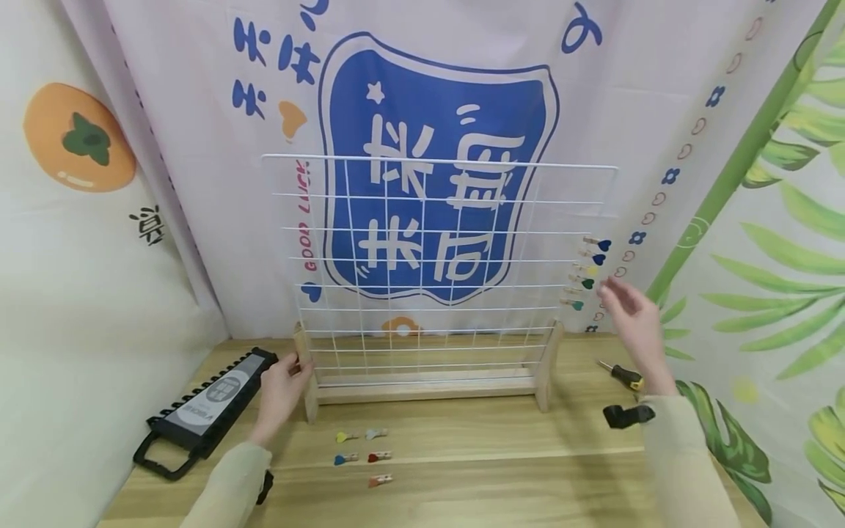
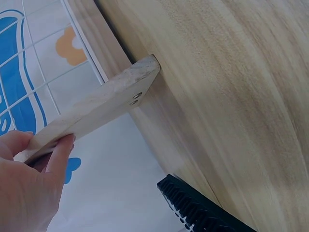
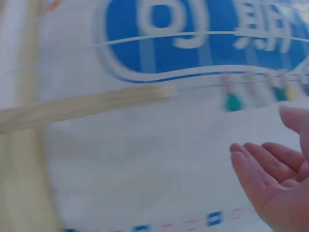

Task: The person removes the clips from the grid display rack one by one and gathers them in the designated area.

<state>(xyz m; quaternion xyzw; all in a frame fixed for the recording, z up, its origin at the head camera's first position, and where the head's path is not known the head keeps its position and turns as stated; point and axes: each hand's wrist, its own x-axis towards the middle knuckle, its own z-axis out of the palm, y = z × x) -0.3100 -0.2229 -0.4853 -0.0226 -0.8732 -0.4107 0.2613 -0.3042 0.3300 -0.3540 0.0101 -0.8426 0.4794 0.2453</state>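
A white wire grid (image 1: 429, 309) stands upright in a wooden stand. My left hand (image 1: 284, 389) grips the stand's left upright (image 2: 96, 104) between thumb and fingers. Beside the grid's right edge, my right hand (image 1: 635, 323) is raised with fingers extended and nothing in it. Several small clothespins with heart ends are clipped down that edge, among them a dark green-heart clothespin (image 1: 587, 283) and a teal-heart clothespin (image 3: 233, 102). On the table lie several more, including a yellow-heart clothespin (image 1: 345, 437), a blue-heart clothespin (image 1: 345, 459) and a dark red-heart clothespin (image 1: 379, 457).
A black toothed tool holder (image 1: 214, 400) with a loop handle lies left of the stand. At the right, a screwdriver (image 1: 623, 376) lies near my right forearm. Printed cloth (image 1: 660, 95) hangs behind and along both sides of the wooden table (image 1: 502, 469).
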